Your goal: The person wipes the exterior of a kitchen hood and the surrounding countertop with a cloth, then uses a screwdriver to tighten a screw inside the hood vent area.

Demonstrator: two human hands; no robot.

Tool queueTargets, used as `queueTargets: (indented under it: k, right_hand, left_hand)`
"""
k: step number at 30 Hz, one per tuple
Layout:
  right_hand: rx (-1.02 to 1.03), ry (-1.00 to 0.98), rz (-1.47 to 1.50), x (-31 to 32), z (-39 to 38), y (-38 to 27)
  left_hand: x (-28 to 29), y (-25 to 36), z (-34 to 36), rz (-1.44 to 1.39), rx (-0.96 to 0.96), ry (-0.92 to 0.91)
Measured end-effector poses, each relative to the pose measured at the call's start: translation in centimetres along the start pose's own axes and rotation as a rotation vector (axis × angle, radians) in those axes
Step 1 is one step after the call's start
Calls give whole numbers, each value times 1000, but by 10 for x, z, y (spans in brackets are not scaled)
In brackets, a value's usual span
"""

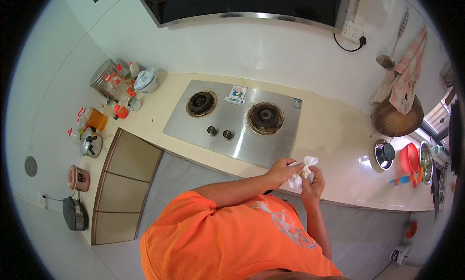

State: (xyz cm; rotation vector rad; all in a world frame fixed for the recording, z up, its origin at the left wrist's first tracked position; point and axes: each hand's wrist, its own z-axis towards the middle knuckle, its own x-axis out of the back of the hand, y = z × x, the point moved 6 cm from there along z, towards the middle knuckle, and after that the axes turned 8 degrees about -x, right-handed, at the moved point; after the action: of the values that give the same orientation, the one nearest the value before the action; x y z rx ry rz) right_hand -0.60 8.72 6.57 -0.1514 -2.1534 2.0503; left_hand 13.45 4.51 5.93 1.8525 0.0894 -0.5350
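In front of me, over the counter's front edge, both my hands pinch a crumpled white sheet point(310, 161). It is thin and bunched up; whether it is tissue or plastic I cannot tell. My left hand point(281, 172) grips it from the left, fingers closed. From the right, my right hand point(314, 184) has its fingertips closed on the lower part. A small brownish patch shows between the fingers, too small to name. Just beyond my hands lies the steel gas hob point(223, 149), with a left burner point(201, 104) and a right burner point(265, 118).
Bottles point(118, 89) and a lidded bowl point(146, 81) stand at the left, near a rice cooker point(78, 178). At right are a steel bowl point(382, 160), a red basin point(409, 158) and a hanging wok point(397, 119). A range hood point(252, 16) hangs above.
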Motion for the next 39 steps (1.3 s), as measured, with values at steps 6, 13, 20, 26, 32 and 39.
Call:
queueTargets:
  k: [6,13,20,26,32,39]
  right_hand:
    - [7,-102,-82,-2,0,7]
    - [-80,19,-38,6,3,11]
    - [-24,96,-184,12,9,14]
    - [116,102,-373,20,9,13]
    - [15,-1,58,0,-5,47]
    - [102,75,-93,7,-5,29]
  left_hand:
    - [20,9,5,119,-110,64]
    - [11,9,4,152,-125,-8]
    - [13,2,4,107,-35,-100]
    - [8,-7,-1,226,-106,-205]
    - [2,-12,-2,271,-95,-151]
    - [11,-23,15,262,-101,-154]
